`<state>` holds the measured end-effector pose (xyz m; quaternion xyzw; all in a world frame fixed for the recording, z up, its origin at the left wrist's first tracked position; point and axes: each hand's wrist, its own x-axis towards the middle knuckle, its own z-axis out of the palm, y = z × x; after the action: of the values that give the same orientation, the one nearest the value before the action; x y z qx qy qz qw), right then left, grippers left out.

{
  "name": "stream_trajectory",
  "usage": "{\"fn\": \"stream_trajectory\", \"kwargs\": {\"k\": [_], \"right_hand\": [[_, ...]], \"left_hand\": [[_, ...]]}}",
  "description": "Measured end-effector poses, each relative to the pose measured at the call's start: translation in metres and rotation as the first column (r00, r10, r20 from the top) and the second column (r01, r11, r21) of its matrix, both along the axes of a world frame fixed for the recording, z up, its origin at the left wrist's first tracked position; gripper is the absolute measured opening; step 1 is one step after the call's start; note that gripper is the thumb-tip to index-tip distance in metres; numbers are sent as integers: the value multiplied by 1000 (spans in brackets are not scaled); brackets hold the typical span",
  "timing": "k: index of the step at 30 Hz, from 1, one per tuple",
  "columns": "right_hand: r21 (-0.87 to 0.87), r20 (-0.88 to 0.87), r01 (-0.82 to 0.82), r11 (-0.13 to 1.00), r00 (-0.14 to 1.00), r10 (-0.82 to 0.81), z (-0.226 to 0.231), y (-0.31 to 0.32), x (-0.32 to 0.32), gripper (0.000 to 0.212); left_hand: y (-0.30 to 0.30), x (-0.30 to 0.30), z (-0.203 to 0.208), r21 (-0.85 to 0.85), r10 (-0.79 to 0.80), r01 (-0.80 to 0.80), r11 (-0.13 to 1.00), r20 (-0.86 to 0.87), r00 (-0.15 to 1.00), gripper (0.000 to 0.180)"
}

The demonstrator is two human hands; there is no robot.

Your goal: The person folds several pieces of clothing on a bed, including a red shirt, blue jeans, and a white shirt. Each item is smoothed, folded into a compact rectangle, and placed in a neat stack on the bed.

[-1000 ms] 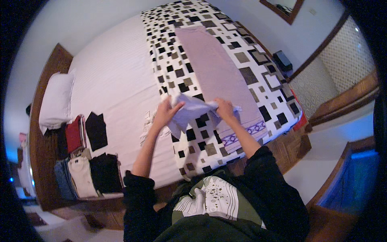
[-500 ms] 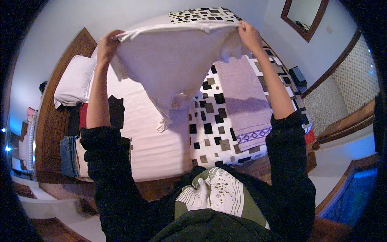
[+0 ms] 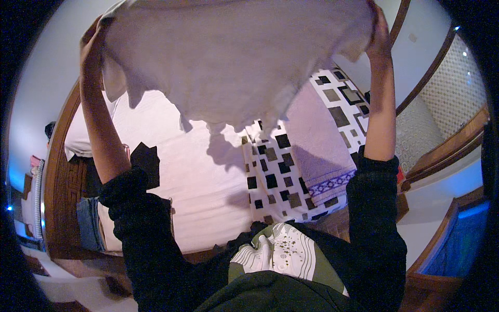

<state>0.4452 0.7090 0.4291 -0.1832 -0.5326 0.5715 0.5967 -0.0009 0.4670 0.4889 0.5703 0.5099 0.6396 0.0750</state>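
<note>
one cloth (image 3: 234, 57), two hands (image 3: 91, 44), one bed (image 3: 197, 177)

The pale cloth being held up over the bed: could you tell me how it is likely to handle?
The pale cloth is probably floppy: it sags between the left hand and the right hand, its lower edge hanging ragged. It seems light, as each hand holds it aloft by an edge alone.
</note>
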Motion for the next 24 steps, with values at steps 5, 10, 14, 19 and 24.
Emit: {"fn": "stream_trajectory", "kwargs": {"k": [5,10,14,19,24], "right_hand": [[104,387,366,925,842,-376,-43,29,7,44],[-242,46,224,944,975,-219,-56,86,42,39],[-58,-95,196,979,975,-200,0,29,30,36],[195,72,336,921,932,-355,4,-79,-12,41],[184,471,-223,957,875,114,-104,-194,-121,37]], "left_hand": [[102,-31,-50,-189,-115,40,981,-404,907,37],[193,10,-117,-130,177,-313,941,-601,780,23],[197,37,-122,-156,159,-201,967,-248,956,26],[172,39,-156,-63,-89,117,991,341,936,30],[91,-18,-285,-33,-4,29,999,598,802,34]]}}
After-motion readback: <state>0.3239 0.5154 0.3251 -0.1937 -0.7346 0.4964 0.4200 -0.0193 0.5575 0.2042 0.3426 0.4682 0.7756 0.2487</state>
